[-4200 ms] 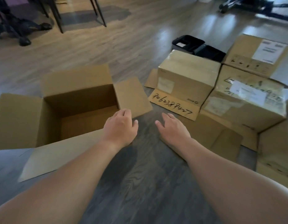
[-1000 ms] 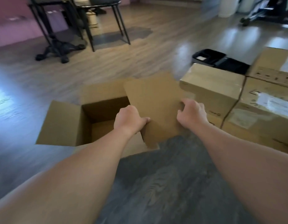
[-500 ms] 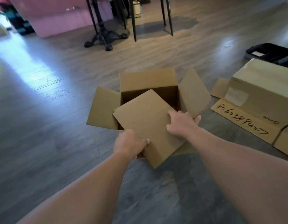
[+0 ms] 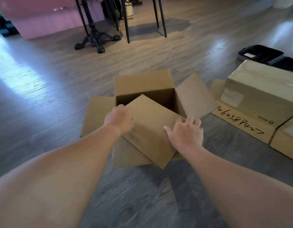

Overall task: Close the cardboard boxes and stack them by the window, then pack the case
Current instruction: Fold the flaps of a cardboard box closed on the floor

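An open cardboard box (image 4: 143, 83) stands on the floor in the middle of the head view. Its near flap (image 4: 152, 127) is folded down at a slant over the opening. The left flap (image 4: 98, 116), right flap (image 4: 195, 96) and far flap stand open. My left hand (image 4: 119, 120) grips the near flap at its left corner, fingers curled over the edge. My right hand (image 4: 185, 131) presses flat on the flap's right side, with its fingertips at the edge. An open black case (image 4: 264, 55) lies at the far right.
A closed cardboard box (image 4: 264, 94) sits to the right on a flattened flap with handwritten numbers (image 4: 241, 124). Another box (image 4: 287, 140) touches it at the right edge. A black table base (image 4: 96, 40) and chair legs (image 4: 142, 22) stand behind, with a pink wall (image 4: 43, 22).
The near flap has come down further over the opening. My left hand slid from the flap's near edge up to its left corner. My right hand shifted toward the right edge.
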Tool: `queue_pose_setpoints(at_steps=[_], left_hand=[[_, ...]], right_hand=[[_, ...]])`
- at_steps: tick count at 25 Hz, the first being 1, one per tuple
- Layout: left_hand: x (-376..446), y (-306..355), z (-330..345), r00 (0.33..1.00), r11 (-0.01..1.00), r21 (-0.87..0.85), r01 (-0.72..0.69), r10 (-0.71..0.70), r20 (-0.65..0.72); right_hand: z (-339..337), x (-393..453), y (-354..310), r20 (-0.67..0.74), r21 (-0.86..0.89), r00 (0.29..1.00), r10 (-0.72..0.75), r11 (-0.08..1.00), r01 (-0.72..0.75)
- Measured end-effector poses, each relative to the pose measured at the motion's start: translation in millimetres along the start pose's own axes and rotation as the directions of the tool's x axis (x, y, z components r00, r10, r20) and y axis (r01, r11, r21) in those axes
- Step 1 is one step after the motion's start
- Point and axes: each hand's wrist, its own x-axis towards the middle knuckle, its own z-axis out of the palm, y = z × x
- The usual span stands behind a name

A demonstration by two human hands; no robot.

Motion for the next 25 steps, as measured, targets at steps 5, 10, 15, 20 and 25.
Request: queue_pose_setpoints(at_steps=[5,10,15,20,25], left_hand=[[23.9,-12.4,17.3,0.980,0.998,0.049,0.036,-0.045,0.193],[32.4,-25.4,21.5,0.976,0.984,-0.105,0.145,-0.125,0.176],[28.8,-37.1,23.0,0.969,0.983,-0.024,0.181,-0.175,0.175],[21.8,-48.1,27.9,0.953,0.954,-0.106,0.281,-0.265,0.146],[9.1,-57.5,25.0,0.856,0.792,-0.325,0.516,-0.481,0.189]], right_hand=[[-2.6,-4.8,-3.4,0.007,-0.057,0.998,-0.065,0.996,0.065],[-8.9,-5.5,-8.7,0.060,0.155,0.997,-0.042,0.987,0.032],[-13.9,-3.4,-24.3,0.101,0.168,0.980,0.171,0.968,-0.186],[-21.3,1.7,-34.3,0.135,0.383,0.980,0.147,0.904,-0.189],[-32.9,25.7,-28.4,0.234,0.576,0.960,0.154,0.774,-0.264]])
